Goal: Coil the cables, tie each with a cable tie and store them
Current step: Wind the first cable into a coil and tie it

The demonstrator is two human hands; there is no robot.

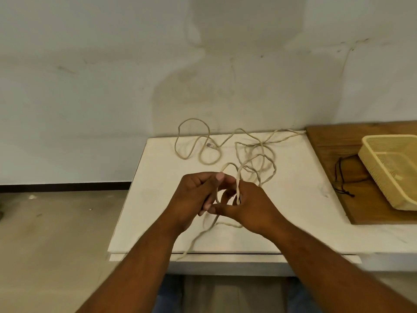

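One white rectangular tabletop [158, 222] carries the work; at 3 o'clock a brown wooden board [327, 154] holds a cream plastic mesh basket [370, 163], likely the store. The long beige cable [268, 154] sprawls from centre toward 12 o'clock, its tail trailing to 7. The left hand [194, 195] and right hand [255, 206] each grip a small upright starter loop at centre, anchoring the coil. Left of the basket, thin black ties [340, 177] wait within reach.

Beige cable [259, 152], pale-yellow latticed basket [390, 170]

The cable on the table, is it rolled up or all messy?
Messy, spread out. The cable sprawls in loose loops over the white table; the left hand and right hand hold just one small loop.
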